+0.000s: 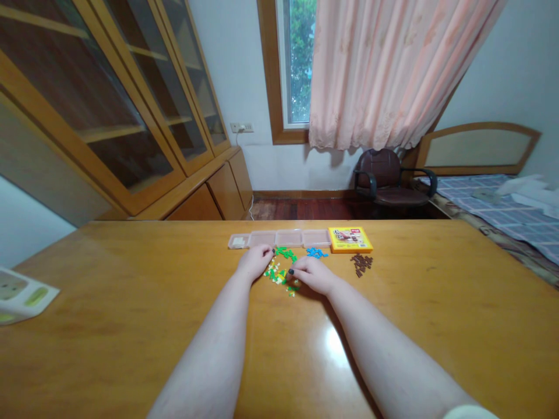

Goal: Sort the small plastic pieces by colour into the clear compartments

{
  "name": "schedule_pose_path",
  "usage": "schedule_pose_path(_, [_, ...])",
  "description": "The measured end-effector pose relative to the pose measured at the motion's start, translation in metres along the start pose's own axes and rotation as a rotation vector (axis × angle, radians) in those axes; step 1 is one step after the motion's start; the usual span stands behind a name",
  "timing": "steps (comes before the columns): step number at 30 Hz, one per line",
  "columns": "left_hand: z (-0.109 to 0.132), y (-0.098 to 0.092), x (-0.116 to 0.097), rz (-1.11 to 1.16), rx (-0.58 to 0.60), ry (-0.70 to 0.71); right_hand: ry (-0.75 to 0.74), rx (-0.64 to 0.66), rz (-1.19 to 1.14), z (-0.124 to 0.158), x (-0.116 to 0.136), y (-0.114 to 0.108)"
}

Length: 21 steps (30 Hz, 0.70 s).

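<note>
Both my hands rest on a wooden table (pixel 131 302) around a small heap of tiny green, yellow and white bricks (pixel 279 274). My left hand (pixel 255 261) lies at the heap's left edge with its fingers curled down onto the pieces. My right hand (pixel 312 273) lies at the heap's right edge, fingers curled and fingertips pinched among the bricks. What either hand holds is too small to make out. A little pile of blue bricks (pixel 317 252) lies just beyond my right hand. A pile of brown bricks (pixel 361 263) lies further right.
A long clear compartment box (pixel 279 238) stands behind the heap, with a yellow packet (pixel 350 239) at its right end. A white object (pixel 21 294) sits at the table's left edge. A cabinet, a chair (pixel 388 180) and a bed stand beyond.
</note>
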State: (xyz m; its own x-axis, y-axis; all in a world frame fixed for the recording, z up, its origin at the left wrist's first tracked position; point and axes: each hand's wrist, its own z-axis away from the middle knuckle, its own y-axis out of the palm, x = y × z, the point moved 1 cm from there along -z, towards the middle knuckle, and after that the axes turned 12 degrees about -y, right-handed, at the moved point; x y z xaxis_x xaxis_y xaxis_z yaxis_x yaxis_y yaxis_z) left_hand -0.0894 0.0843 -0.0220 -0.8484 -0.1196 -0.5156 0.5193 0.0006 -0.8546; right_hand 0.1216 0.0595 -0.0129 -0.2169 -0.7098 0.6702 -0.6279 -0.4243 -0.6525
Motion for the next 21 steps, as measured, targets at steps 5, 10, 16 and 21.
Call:
schedule_pose_path(5, [-0.0006, 0.0007, 0.0008, 0.007, -0.004, 0.01, 0.116, -0.039, 0.022, 0.0018, -0.0041, 0.0007])
schedule_pose_path(10, [-0.0013, 0.0016, 0.002, 0.009, -0.001, 0.006, 0.157, -0.084, -0.091, 0.0027, -0.0051, 0.0013])
schedule_pose_path(16, [-0.0011, 0.0029, 0.0026, 0.02, -0.007, 0.009, 0.076, -0.051, -0.307, 0.0034, -0.0007, 0.0029])
schedule_pose_path(21, [-0.0014, 0.0032, 0.0027, 0.021, -0.007, 0.006, 0.075, 0.018, -0.229, 0.0041, -0.0003, 0.004])
